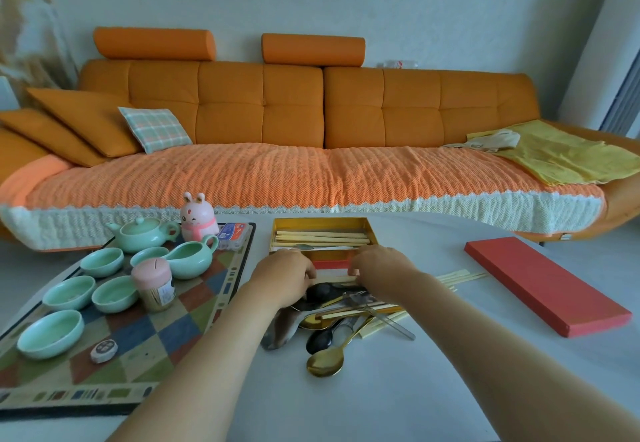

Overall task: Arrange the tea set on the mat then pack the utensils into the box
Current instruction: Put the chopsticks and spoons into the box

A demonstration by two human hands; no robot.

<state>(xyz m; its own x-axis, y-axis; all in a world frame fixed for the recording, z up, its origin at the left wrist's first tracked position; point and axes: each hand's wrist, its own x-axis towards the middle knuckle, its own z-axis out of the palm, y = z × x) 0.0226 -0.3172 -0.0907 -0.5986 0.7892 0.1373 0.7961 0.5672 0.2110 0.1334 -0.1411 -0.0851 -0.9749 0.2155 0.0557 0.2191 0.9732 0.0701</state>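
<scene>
While both hands meet at the near edge of the box (pixel 318 224), the left hand (pixel 284 277) and right hand (pixel 379 266) each appear to pinch one end of a pale pair of held chopsticks (pixel 335 279). The fingers are curled narrow, and the knuckles partly hide the exact contact.

The held chopsticks lie crosswise, long axis left to right. This is parallel to the packed chopsticks (pixel 322 238) just beyond the grip, against the box's far wall.

Judgement: the coming move is a short carry forward, away from the body, with that axis unchanged. The open red compartment lies directly ahead of the fingertips, and both hands are equally near it.

Behind the grip, toward the body, sits the unpacked utensil pile (pixel 332 320). Loose chopsticks (pixel 460 277) lie right of the right hand, with the red lid (pixel 547 289) farther right. The tea set (pixel 114 294) stands on the mat (pixel 166 334), left of the left hand.

Printing on the blue packet (pixel 232 233) and on the jar label (pixel 164 292) is not legible.
</scene>
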